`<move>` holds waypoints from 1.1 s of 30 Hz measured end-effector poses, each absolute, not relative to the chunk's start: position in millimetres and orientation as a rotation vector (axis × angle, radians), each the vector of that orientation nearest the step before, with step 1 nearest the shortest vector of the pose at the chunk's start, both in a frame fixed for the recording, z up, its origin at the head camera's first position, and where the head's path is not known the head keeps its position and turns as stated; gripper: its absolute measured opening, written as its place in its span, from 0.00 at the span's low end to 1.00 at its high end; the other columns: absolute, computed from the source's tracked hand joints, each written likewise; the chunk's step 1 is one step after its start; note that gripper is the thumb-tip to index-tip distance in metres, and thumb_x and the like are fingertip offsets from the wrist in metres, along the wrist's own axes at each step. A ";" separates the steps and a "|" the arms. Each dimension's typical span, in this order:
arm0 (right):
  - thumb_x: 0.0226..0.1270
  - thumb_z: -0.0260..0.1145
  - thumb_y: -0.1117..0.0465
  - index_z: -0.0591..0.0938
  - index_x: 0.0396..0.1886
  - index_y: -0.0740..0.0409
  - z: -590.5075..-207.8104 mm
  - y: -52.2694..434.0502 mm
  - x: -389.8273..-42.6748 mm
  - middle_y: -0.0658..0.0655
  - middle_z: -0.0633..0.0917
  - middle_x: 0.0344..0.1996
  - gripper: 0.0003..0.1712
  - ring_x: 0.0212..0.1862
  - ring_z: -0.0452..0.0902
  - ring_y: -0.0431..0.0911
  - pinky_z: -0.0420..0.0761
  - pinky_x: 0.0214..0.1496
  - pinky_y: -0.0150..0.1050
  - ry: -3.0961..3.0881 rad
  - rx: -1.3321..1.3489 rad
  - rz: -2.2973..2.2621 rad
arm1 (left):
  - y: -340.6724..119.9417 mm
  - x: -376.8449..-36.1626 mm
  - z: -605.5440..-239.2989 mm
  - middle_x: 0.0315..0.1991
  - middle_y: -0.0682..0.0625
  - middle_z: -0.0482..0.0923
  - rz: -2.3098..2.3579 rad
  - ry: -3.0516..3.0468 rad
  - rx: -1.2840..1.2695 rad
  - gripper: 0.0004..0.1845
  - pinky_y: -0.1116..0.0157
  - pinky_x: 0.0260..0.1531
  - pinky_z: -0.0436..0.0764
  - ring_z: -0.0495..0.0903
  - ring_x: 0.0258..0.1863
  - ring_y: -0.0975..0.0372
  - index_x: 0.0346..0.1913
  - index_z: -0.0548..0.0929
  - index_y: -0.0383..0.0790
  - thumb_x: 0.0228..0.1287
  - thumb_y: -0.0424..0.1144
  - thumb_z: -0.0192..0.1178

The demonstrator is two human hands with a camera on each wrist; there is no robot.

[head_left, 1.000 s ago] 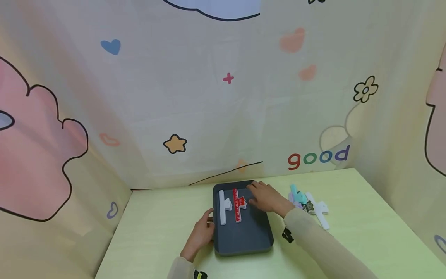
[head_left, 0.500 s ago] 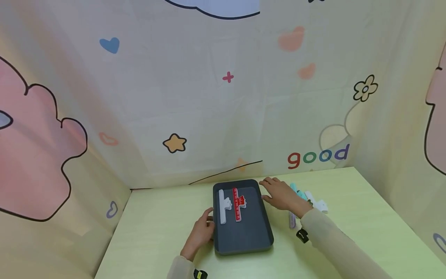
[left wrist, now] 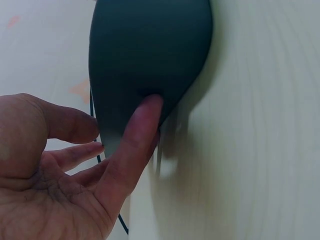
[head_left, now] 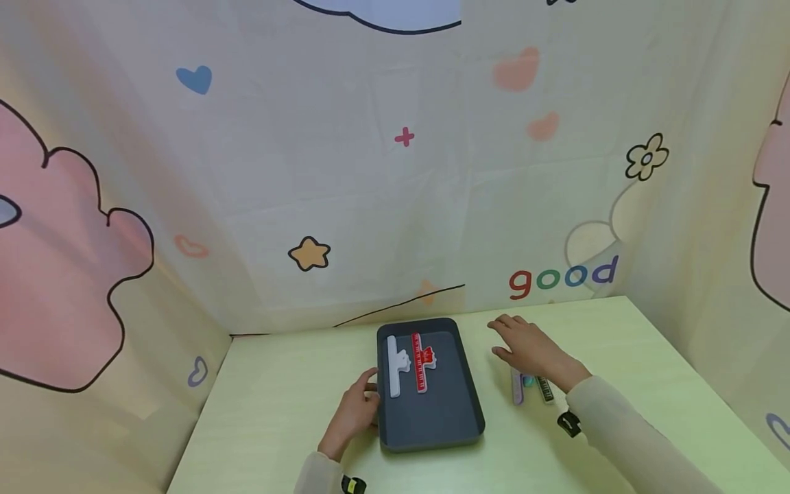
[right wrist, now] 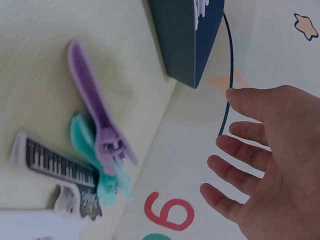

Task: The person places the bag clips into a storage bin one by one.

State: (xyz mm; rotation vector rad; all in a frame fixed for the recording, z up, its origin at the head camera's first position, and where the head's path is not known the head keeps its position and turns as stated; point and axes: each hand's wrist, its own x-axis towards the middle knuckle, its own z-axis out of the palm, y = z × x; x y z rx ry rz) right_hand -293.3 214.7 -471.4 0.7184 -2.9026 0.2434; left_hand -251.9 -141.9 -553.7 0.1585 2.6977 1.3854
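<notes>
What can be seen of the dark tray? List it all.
The dark tray is a shallow rectangle with rounded corners and a low raised rim, matte grey-blue, plastic by the look. It lies flat on the pale green table. Inside, near its far end, lie a white clip and a red clip, side by side. The left hand touches its left rim.

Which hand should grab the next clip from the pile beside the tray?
Probably the right hand: it hovers open above the loose clips, the purple clip among them, right of the dark tray. The left hand touches the tray's left rim, on the far side from the pile.
</notes>
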 end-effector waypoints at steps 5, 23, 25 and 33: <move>0.66 0.67 0.56 0.74 0.63 0.65 -472.9 230.3 -290.5 0.65 0.77 0.60 0.29 0.60 0.72 0.63 0.74 0.58 0.66 -2.907 0.688 0.274 | -143.2 -253.2 -553.4 0.57 0.33 0.78 1.383 2.696 0.158 0.28 0.52 0.42 0.83 0.82 0.47 0.50 0.72 0.65 0.39 0.69 0.31 0.50; 0.65 0.67 0.55 0.76 0.61 0.65 -487.1 259.3 -285.0 0.66 0.79 0.56 0.28 0.58 0.74 0.64 0.75 0.54 0.65 -2.985 0.659 0.158 | -142.3 -250.8 -552.2 0.57 0.32 0.78 1.421 2.686 0.175 0.27 0.52 0.42 0.84 0.82 0.48 0.48 0.72 0.64 0.38 0.70 0.31 0.49; 0.64 0.68 0.54 0.76 0.60 0.65 -487.7 259.0 -283.3 0.65 0.80 0.55 0.29 0.57 0.74 0.63 0.75 0.54 0.65 -3.005 0.671 0.140 | -142.0 -250.5 -552.6 0.56 0.32 0.78 1.413 2.693 0.173 0.27 0.51 0.44 0.83 0.82 0.48 0.48 0.72 0.64 0.38 0.70 0.31 0.49; 0.61 0.70 0.52 0.78 0.57 0.64 -493.1 254.2 -280.4 0.63 0.81 0.52 0.29 0.56 0.75 0.61 0.76 0.54 0.63 -3.064 0.684 0.016 | -141.2 -249.6 -553.9 0.57 0.31 0.77 1.437 2.662 0.168 0.28 0.55 0.35 0.85 0.82 0.48 0.48 0.72 0.64 0.38 0.70 0.31 0.49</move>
